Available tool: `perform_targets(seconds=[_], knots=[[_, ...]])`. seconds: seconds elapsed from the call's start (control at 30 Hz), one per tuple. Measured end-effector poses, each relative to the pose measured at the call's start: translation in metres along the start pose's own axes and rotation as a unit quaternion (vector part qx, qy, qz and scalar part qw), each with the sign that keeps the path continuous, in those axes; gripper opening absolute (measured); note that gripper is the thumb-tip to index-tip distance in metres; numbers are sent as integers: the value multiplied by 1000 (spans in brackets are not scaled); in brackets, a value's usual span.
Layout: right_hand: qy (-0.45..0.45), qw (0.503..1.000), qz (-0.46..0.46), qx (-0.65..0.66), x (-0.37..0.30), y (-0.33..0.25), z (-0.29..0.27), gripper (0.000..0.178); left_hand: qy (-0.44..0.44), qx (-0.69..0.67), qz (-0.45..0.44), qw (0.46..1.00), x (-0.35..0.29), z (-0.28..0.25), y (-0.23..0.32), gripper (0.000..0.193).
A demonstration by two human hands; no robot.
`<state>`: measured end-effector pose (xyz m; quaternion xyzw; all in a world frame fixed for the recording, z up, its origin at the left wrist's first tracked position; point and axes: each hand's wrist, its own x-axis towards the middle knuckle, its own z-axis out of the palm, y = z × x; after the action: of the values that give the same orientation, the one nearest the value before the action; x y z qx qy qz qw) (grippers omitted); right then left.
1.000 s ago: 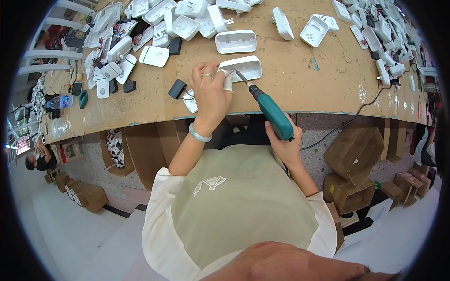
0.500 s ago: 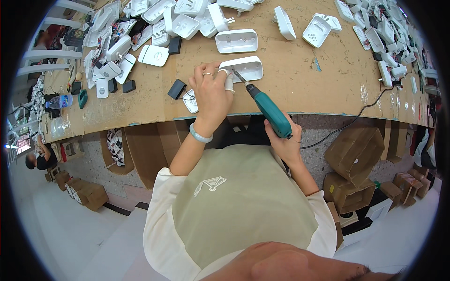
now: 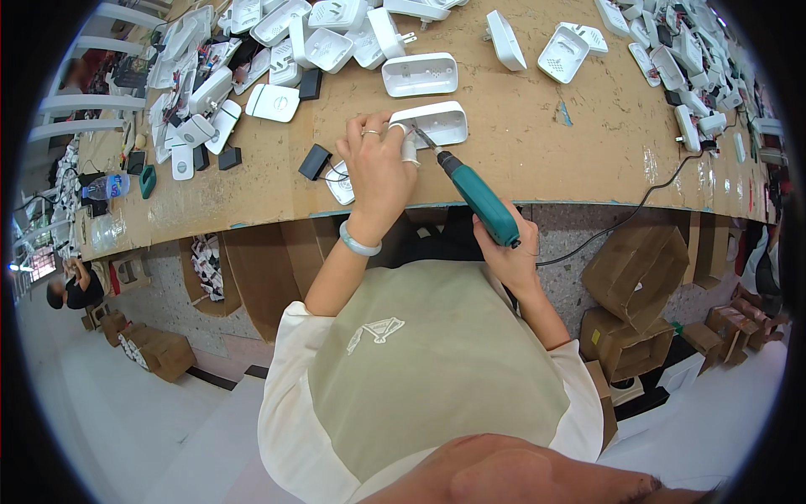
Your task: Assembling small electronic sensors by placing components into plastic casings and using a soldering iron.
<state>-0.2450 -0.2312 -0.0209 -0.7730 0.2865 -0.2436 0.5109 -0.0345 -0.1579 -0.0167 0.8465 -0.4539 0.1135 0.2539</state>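
My right hand (image 3: 509, 251) is wrapped round a green electric screwdriver (image 3: 480, 198) with a cord. Its metal bit reaches into a white plastic housing (image 3: 445, 124) that lies open side up on the table. My left hand (image 3: 379, 164) grips the left end of that housing, fingers curled and partly hiding it. Whether a screw sits under the bit is too small to tell. Beside my left wrist are a small black block (image 3: 315, 162) and a white cover (image 3: 340, 185), with a thin wire close to them.
White housings and covers (image 3: 273, 102) are heaped at the far left, and another heap (image 3: 688, 59) stands at the far right. A second open housing (image 3: 420, 76) lies just beyond mine. The cord (image 3: 642, 206) trails right. Cardboard boxes (image 3: 635, 269) stand below the cardboard-covered table (image 3: 537, 160).
The whole view has shifted very slightly. Both hands, the screwdriver and the housing keep nearly the same places relative to each other.
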Motion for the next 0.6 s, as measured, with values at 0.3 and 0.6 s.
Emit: perform_targets(seconds=[0.3, 0.6], knots=[[11, 1000, 10, 1, 3, -5, 1, 20, 8, -3, 2, 1000, 0, 3, 0, 11], [-13, 1000, 9, -9, 1, -1, -2, 22, 16, 0, 6, 1000, 1, 3, 0, 11]])
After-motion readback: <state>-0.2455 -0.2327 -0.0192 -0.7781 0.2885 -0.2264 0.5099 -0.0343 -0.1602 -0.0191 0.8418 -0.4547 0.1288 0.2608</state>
